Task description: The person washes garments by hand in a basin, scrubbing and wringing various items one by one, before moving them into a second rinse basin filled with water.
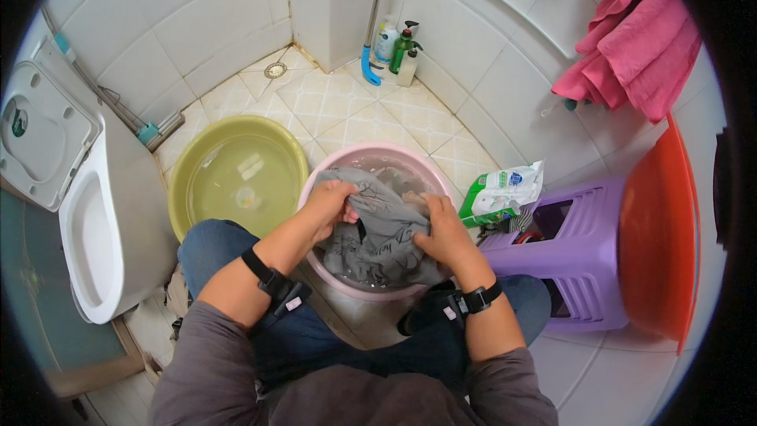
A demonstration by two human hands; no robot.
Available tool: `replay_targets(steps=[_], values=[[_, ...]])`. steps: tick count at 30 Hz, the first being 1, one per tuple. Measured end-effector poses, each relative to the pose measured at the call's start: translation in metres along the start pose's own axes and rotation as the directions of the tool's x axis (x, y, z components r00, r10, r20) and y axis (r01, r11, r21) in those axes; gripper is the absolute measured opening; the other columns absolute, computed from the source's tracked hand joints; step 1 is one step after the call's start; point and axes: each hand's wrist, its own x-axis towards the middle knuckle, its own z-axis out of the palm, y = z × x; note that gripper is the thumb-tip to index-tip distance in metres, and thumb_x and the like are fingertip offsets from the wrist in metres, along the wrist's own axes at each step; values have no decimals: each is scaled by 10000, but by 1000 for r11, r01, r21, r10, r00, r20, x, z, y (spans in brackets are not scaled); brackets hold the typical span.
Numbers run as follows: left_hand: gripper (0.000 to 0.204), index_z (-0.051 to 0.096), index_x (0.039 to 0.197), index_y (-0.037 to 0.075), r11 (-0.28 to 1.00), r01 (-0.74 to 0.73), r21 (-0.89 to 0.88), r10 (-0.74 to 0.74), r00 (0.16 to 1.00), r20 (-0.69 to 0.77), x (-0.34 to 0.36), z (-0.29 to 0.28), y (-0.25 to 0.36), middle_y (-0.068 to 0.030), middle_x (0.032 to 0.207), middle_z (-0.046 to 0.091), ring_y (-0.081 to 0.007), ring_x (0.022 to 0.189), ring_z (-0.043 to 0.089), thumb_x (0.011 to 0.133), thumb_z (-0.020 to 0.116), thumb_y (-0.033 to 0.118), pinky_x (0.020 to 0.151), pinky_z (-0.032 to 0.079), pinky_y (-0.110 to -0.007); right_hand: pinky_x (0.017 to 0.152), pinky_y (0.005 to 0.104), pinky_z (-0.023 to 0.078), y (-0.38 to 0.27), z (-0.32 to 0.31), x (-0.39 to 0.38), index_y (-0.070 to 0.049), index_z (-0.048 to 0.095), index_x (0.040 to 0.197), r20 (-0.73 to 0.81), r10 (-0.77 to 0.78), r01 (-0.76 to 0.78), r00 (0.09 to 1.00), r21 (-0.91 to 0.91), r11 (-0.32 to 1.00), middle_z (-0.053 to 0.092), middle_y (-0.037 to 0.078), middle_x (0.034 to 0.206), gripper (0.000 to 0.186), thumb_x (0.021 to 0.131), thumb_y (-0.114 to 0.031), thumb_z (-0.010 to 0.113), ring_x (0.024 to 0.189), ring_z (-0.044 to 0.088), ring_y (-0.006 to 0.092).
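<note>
A wet grey garment (378,229) with dark markings is bunched up in a pink basin (322,262) of water between my knees. My left hand (330,207) grips its upper left part, fingers curled into the cloth. On the other side my right hand (443,229) pinches the cloth at the right, near the basin's rim. The lower folds of the garment lie in the water, and what kind of garment it is cannot be made out. Both forearms come over the basin's near side, each with a black strap at the wrist.
A yellow-green basin (180,189) of water stands to the left, beside a white toilet (130,213). At the right are a purple stool (587,268), a green-and-white packet (501,193) and an orange basin (658,229). Pump bottles (400,51) stand by the far wall; pink towels (639,39) hang upper right.
</note>
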Motion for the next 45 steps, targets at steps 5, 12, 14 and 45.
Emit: replay_targets(steps=[5, 12, 14, 45], values=[[215, 496, 728, 74, 984, -176, -28, 179, 971, 161, -39, 23, 20, -32, 650, 524, -127, 533, 538, 879, 614, 172, 497, 492, -275, 1053, 426, 362, -28, 3, 12, -52, 270, 1412, 4, -115, 112, 993, 190, 975, 393, 234, 1344, 994, 601, -161, 836, 1256, 405, 398], [255, 485, 732, 78, 967, -252, 33, 228, 917, 326, -36, 14, 12, -12, 688, 518, -98, 594, 524, 917, 606, 205, 526, 488, -271, 1052, 401, 359, -26, 18, 18, -50, 198, 1452, -78, -80, 103, 994, 364, 926, 380, 226, 1359, 1119, 554, -102, 864, 1258, 411, 373], [240, 503, 756, 65, 959, -275, 76, 236, 914, 331, -32, 12, 7, -11, 698, 527, -94, 606, 525, 924, 598, 209, 541, 481, -260, 1055, 414, 350, -30, 18, 20, -42, 200, 1447, -34, -45, 55, 998, 409, 911, 413, 228, 1313, 1140, 529, -117, 873, 1232, 418, 388], [506, 597, 1141, 128, 44, -397, 917, 451, 827, 336, 30, -42, -45, -134, 1263, 537, -359, 1147, 520, 668, 766, 190, 946, 446, -426, 1046, 364, 355, -42, -5, 1, -84, 677, 1105, -213, -188, 250, 959, 316, 915, 490, 176, 1374, 508, 686, 147, 506, 1261, 463, 356]])
